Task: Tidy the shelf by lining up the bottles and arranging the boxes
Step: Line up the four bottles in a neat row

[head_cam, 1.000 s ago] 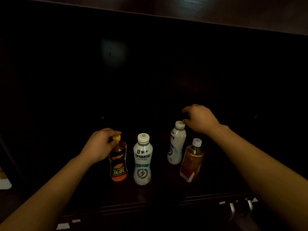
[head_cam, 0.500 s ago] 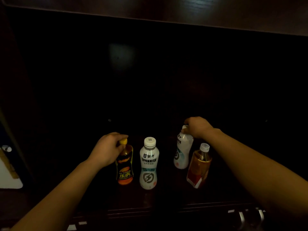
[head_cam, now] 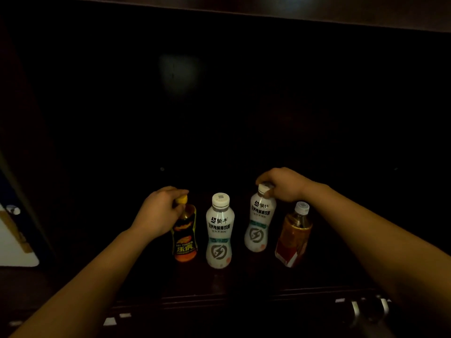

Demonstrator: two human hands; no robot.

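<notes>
grips hi-tiger bottle (head_cam: 186, 237) at its cap with left hand (head_cam: 158, 212), long axis vertical; pinches cap of right white bottle (head_cam: 259, 223) with right hand (head_cam: 284, 185), cap up.

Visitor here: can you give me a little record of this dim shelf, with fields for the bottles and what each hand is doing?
setting: dark shelf, dimly lit
bottles: four, standing in a rough row
leftmost: orange-and-black bottle, yellow cap
middle: left white bottle, untouched; right white bottle, slightly farther back
rightmost: amber bottle, untouched
left hand: grips orange-and-black bottle's neck
right hand: grips right white bottle's cap
boxes: none in view
</notes>
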